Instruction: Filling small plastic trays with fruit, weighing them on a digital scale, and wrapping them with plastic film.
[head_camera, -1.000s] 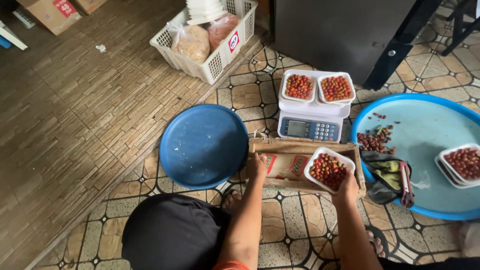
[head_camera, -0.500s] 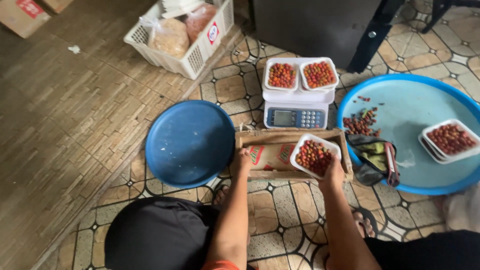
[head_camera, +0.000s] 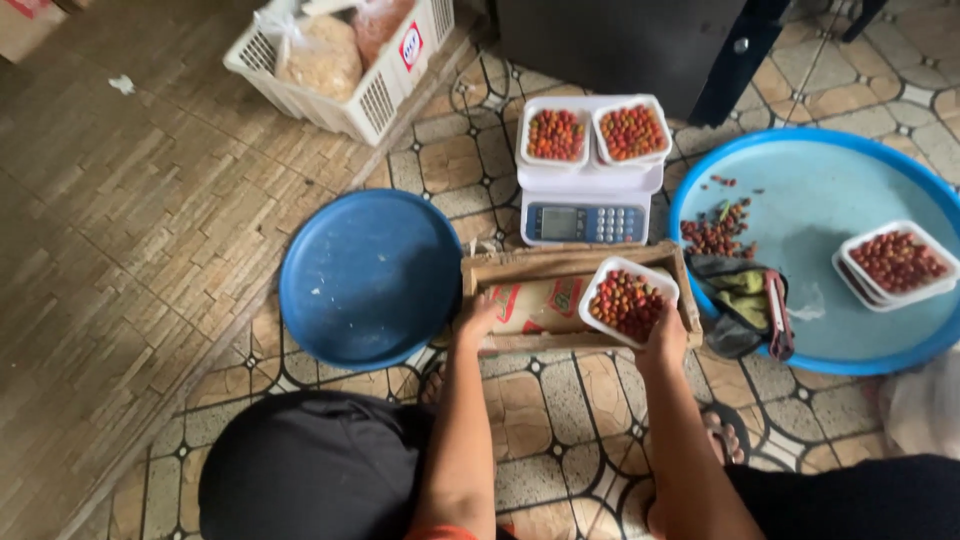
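Head view: my right hand (head_camera: 663, 338) grips the white tray of red fruit (head_camera: 628, 301) at frame centre, resting in the wooden crate (head_camera: 573, 262); my left hand (head_camera: 478, 318) clasps the crate's left edge, below the scale (head_camera: 588, 205).

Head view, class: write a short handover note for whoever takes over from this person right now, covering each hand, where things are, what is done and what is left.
Left hand: resting on the wooden crate, its near-left edge; closed grip not clear.
Right hand: holding the near edge of the white tray of red fruit, which sits in the crate.
Done: two filled trays on the scale; more trays in the light blue basin.
Left: loose fruit in the basin.
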